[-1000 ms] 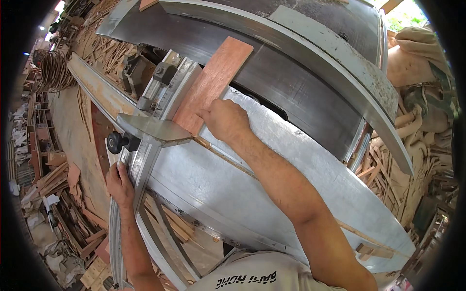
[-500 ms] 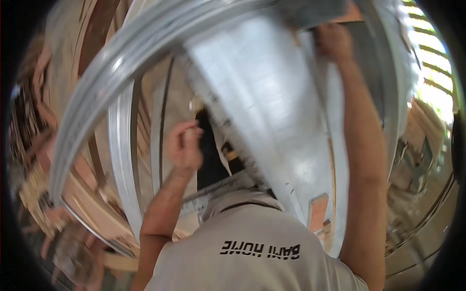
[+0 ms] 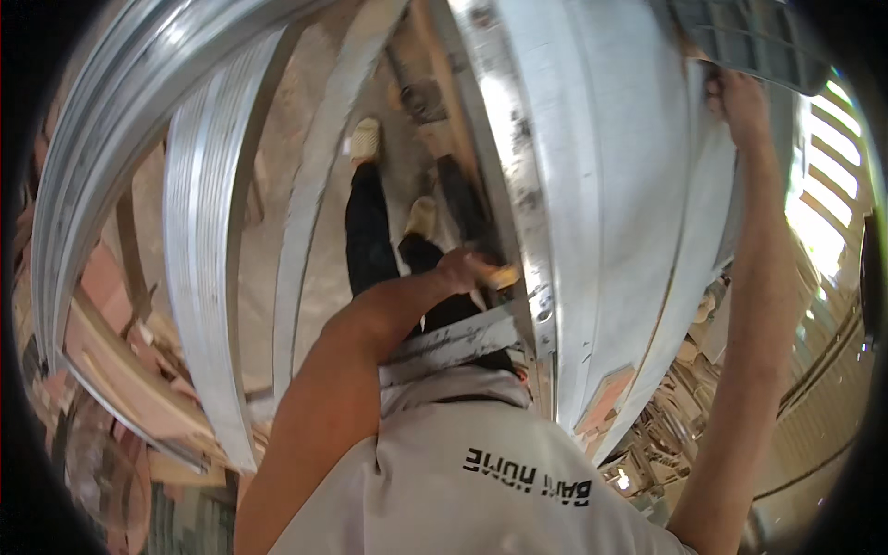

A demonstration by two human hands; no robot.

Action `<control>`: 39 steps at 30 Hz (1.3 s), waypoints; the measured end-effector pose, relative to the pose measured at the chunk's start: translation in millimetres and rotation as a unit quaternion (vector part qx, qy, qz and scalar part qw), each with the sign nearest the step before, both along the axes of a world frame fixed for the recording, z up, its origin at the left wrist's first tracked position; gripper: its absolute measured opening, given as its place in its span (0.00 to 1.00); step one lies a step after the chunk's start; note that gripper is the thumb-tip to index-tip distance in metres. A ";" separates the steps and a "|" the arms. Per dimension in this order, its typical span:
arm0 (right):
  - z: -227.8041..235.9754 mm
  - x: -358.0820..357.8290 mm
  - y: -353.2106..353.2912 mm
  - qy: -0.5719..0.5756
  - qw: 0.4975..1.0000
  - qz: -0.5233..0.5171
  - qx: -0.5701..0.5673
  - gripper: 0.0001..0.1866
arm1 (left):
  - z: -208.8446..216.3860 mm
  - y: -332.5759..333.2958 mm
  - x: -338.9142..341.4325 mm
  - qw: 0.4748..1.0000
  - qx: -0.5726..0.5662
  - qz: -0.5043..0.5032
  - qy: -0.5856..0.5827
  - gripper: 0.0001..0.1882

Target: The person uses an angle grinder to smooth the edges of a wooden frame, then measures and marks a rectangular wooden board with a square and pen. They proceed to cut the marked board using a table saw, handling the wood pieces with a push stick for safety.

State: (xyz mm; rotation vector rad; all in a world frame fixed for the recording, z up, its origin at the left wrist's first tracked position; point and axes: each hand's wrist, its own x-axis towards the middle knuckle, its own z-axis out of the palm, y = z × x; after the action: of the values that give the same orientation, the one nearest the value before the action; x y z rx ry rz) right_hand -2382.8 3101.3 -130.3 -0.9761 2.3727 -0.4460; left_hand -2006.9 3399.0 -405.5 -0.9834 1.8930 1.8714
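A long pale metal worktop [image 3: 629,185] stretches away in front of me, with a scuffed steel strip [image 3: 518,166] along its left edge. My left hand [image 3: 460,270] reaches across my body to the side of this strip. Its fingers are closed at a small yellow-orange piece [image 3: 502,277] below the edge. On the far right, my right hand [image 3: 743,106] is curled at the worktop's far side, just under a dark grey ribbed plastic part [image 3: 754,42]. What its fingers hold is hidden.
Ribbed metal rails [image 3: 208,213] and a flat metal bar [image 3: 319,176] curve along the left. A reddish board piece [image 3: 606,400] lies on the worktop near me. Wood scraps [image 3: 680,407] are heaped at the lower right. My shoes [image 3: 365,139] stand on the floor.
My left hand has moved right and down to the yellow-orange piece at the worktop edge. My right hand appears farther right, and the whole view has shifted, with the worktop now farther right.
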 end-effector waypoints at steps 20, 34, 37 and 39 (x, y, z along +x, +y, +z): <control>5.4 -0.1 0.1 -0.070 0.997 -0.022 -0.018 0.33 | -13.6 -62.1 -37.0 0.987 -0.077 -0.092 -0.110 0.15; -0.4 -12.6 3.5 -0.070 0.998 0.001 0.005 0.33 | 61.9 -80.3 19.3 0.994 0.050 -0.025 -0.096 0.14; 10.5 -8.8 2.2 -0.056 0.998 0.027 0.023 0.34 | 165.6 -123.5 80.4 0.979 0.181 0.011 -0.091 0.14; 15.8 -10.5 -0.3 -0.047 0.998 0.027 0.031 0.34 | 243.0 -167.2 118.6 0.976 0.194 0.050 -0.079 0.17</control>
State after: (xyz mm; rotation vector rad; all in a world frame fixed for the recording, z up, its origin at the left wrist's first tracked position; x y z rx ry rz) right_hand -2393.3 3101.0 -114.6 -0.9674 2.2573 -0.3877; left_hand -1888.2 3231.8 -162.5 -1.0700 1.3405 2.0465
